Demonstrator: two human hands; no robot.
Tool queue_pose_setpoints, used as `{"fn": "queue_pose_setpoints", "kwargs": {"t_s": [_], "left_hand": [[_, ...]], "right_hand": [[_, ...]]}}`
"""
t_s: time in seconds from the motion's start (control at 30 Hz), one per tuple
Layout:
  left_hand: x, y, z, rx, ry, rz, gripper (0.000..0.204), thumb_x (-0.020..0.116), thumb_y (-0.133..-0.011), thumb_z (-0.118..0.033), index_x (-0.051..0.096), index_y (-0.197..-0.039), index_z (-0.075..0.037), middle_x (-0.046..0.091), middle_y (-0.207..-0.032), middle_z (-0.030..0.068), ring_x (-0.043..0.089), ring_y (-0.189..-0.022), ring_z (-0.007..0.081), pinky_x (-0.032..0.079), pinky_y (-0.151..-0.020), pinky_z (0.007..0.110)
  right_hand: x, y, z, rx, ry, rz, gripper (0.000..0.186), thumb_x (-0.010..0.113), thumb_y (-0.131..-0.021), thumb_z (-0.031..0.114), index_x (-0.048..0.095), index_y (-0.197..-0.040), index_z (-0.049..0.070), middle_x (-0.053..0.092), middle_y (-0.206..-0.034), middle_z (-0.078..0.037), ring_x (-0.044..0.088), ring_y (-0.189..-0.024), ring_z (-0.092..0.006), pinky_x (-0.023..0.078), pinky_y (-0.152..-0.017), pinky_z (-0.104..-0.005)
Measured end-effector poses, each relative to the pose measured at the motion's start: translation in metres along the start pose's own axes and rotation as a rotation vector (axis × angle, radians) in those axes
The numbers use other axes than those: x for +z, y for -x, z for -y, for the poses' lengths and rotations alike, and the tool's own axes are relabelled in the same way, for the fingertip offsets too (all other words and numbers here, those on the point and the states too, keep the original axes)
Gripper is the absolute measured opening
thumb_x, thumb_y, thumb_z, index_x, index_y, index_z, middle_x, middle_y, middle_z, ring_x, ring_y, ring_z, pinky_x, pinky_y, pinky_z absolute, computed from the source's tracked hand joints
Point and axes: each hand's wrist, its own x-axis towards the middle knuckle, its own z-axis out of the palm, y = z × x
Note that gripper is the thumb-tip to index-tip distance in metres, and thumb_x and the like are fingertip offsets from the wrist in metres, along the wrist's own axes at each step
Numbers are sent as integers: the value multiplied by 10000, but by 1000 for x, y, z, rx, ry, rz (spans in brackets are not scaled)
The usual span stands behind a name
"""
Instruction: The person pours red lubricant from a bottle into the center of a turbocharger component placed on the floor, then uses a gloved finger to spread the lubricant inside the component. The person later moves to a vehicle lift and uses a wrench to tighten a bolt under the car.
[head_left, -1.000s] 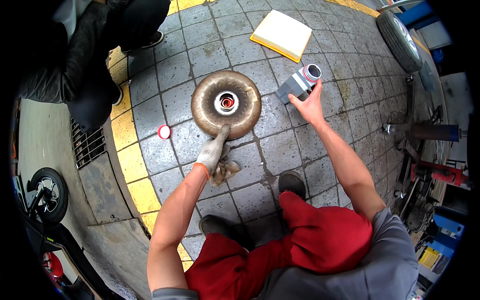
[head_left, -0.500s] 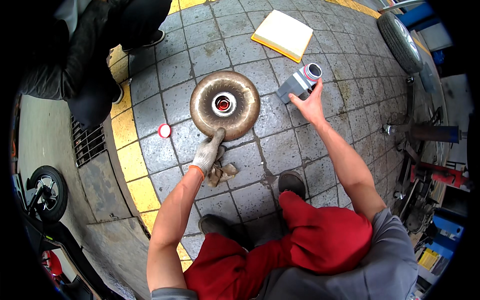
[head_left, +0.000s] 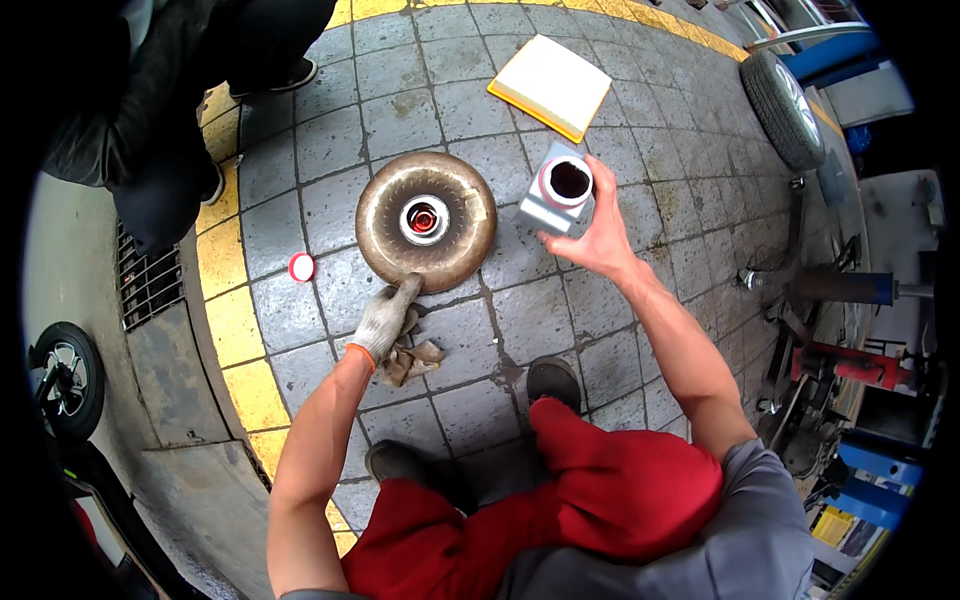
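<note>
A brownish metal torque converter (head_left: 378, 228) lies flat on the tiles, with red fluid showing in its central hub. On its near rim rests my left hand (head_left: 385, 318) in a pale work glove, one finger on top and the others curled at the edge. My right hand (head_left: 598, 225), bare, grips a grey plastic oil bottle (head_left: 546, 216) just right of the converter. The bottle's uncapped, dark mouth is turned towards me. A crumpled, dirty glove or rag (head_left: 411, 362) lies beside my left hand. Left of the converter sits a small red-and-white cap (head_left: 302, 267).
A white panel air filter with an orange edge (head_left: 552, 85) lies beyond the bottle. Another person (head_left: 150, 130) stands at the far left, beside a floor grate (head_left: 150, 280). A car wheel (head_left: 785, 110) and a jack with other tools (head_left: 850, 365) line the right side.
My right hand has lifted the bottle and brought it closer to the converter, turning its mouth towards me. My left hand keeps its place on the rim. The whole view has shifted slightly.
</note>
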Motion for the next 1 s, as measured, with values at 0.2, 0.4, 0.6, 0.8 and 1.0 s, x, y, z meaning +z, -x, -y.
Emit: {"fn": "queue_pose_setpoints", "kwargs": {"t_s": [0.2, 0.4, 0.6, 0.8, 1.0], "left_hand": [[-6, -5, 8, 28, -38, -49, 883, 631, -953, -769, 665, -1239, 66, 631, -799, 37, 564, -649, 114, 506, -620, 296], [-3, 7, -3, 25, -30, -34, 995, 590, -927, -835, 665, -1287, 89, 675, -899, 99, 639, -728, 169, 567, -678, 352], [-8, 2, 3, -4, -53, -32, 1053, 590, -901, -861, 653, -1332, 98, 709, -951, 136, 689, -803, 202, 597, -780, 379], [-6, 2, 1, -10, -98, -48, 1062, 601, -875, -875, 664, -1346, 75, 741, -972, 153, 714, -867, 240, 587, -847, 405], [-10, 4, 2, 24, -121, -65, 1012, 610, -882, -856, 691, -1307, 59, 726, -887, 122, 705, -839, 227, 582, -802, 403]], "right_hand": [[-5, -17, 30, -298, 21, 70, 1283, 976, -590, 210, 240, -1634, 95, 351, -1574, -278, 420, -1447, -482, 402, -1222, -546], [-6, -24, 49, -289, 92, 215, 1212, 944, -599, 221, 325, -1642, 207, 378, -1501, -318, 541, -1299, -508, 537, -1062, -559], [-1, -34, 74, -220, 253, 400, 1106, 908, -640, 294, 433, -1635, 205, 473, -1389, -318, 574, -1208, -495, 538, -1019, -549], [5, -40, 84, -177, 385, 510, 1075, 880, -656, 319, 456, -1640, 233, 507, -1359, -328, 575, -1199, -496, 506, -1059, -545], [11, -46, 96, -102, 503, 596, 1046, 860, -683, 319, 453, -1644, 251, 504, -1390, -340, 557, -1240, -495, 475, -1104, -553]]}}
